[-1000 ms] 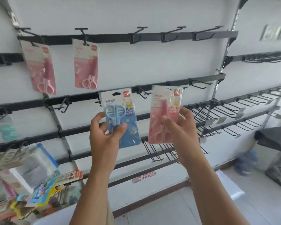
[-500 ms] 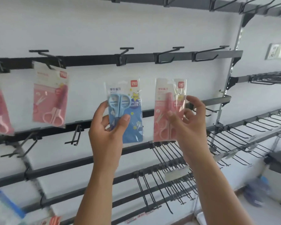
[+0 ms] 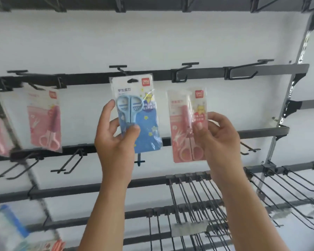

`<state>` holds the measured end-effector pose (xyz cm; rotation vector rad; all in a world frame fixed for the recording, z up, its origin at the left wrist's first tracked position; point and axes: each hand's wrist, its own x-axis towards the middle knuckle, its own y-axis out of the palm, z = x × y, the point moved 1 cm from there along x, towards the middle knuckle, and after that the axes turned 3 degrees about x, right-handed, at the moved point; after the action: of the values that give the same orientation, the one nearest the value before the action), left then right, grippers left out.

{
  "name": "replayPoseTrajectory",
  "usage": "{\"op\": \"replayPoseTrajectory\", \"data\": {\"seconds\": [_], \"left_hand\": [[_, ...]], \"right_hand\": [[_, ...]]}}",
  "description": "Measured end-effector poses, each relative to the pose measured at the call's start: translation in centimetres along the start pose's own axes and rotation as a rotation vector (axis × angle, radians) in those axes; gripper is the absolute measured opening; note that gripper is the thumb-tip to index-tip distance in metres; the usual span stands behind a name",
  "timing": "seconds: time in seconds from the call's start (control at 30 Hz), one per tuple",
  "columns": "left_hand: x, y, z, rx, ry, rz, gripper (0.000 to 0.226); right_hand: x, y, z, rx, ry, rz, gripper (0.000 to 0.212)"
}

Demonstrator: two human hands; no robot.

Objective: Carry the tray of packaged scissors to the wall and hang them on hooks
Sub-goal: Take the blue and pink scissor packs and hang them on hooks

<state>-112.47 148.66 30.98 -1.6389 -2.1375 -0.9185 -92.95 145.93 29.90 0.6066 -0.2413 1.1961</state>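
- Head view: left hand (image 3: 116, 142) pinching the blue scissors pack (image 3: 138, 113) low on its card, hang hole raised just under the empty hook (image 3: 119, 68) on the far rail, likely for threading on.
- Right hand (image 3: 216, 134) gripping the pink scissors pack (image 3: 186, 124), parked lower right (probably next).
- Hung pink pack (image 3: 43, 118) at left; tray not seen.

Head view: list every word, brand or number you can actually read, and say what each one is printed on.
"deli": red logo square, top right of the blue scissors pack in the left hand.
"学生剪刀": header of that blue pack.
Red logo square on the pink scissors pack in the right hand: likely the same brand, too blurred to read.
Pink pack's header and sticker text: blurred.
Hanging pink pack: logo and print unreadable.
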Motion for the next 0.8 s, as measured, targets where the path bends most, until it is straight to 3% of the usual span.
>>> {"op": "replayPoseTrajectory", "data": {"seconds": [0.37, 0.8], "left_hand": [[1.8, 0.4, 0.8, 0.127, 0.053, -0.130, 0.060], [2.7, -0.2, 2.4, 0.184, 0.028, -0.107, 0.057]], "right_hand": [[2.2, 0.4, -0.9, 0.067, -0.008, 0.019, 0.029], [4.5, 1.3, 0.0, 0.104, -0.103, -0.095, 0.030]]}}
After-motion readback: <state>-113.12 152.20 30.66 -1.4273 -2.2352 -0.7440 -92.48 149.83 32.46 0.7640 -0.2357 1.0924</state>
